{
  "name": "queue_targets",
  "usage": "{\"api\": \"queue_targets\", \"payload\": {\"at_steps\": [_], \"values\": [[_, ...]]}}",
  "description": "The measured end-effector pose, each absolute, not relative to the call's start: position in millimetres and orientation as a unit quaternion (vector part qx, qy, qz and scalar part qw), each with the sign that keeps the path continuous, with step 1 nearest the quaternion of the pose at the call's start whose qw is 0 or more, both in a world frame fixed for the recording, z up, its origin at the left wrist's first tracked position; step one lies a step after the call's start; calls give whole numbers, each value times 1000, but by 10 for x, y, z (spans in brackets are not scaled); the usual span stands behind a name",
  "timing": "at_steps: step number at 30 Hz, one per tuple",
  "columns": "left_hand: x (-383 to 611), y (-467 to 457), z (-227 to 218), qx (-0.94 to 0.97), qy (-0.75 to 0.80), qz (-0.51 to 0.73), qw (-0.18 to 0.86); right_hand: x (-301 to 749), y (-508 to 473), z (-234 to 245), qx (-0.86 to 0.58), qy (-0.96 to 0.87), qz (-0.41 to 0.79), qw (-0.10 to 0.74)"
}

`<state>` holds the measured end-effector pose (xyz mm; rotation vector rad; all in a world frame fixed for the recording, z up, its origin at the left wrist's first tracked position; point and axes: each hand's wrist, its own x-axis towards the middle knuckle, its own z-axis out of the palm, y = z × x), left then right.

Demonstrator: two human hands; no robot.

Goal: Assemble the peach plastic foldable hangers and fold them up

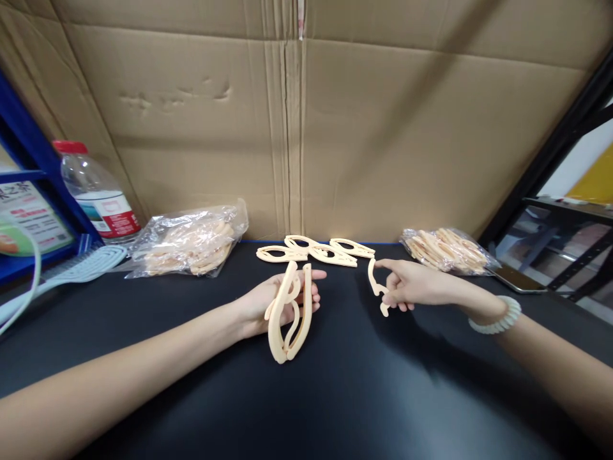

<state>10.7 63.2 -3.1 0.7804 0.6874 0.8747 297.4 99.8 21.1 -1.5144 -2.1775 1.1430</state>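
Grips folding hanger (274,329) in left hand (261,299), frame centre, likely for steadiness. Pinches curved cream piece (371,278) in right hand (407,281), centre right, likely for control.

Looks like a workshop-style workstation | backed by tall cardboard (407,128) | laid out on a black bench (325,402) | flanked by blue shelving (36,147) and a dark rack (546,149)

A hanger (275,326) hides part of the left hand (257,305); the right hand (407,282) covers part of a pale piece (371,277). Toward the left edge of the counter (335,396), a brush (98,262) has its handle cut off.
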Motion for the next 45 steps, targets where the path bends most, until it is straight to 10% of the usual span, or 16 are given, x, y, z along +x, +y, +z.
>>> {"api": "queue_targets", "payload": {"at_steps": [5, 10, 16, 32, 45], "values": [[137, 608, 35, 341, 370, 422, 754, 2958, 965, 281, -548, -783, 289, 59], [198, 559, 84, 345, 389, 428, 739, 2549, 569, 228, -331, -902, 33, 276], [232, 473, 70, 350, 366, 430, 747, 2175, 232, -59, -148, -949, -119, 250], [270, 318, 14, 638, 395, 396, 529, 2246, 278, -57, -190, -921, -268, 208], [266, 355, -40, 486, 440, 492, 572, 2339, 348, 50, -182, -917, -279, 220]]}}
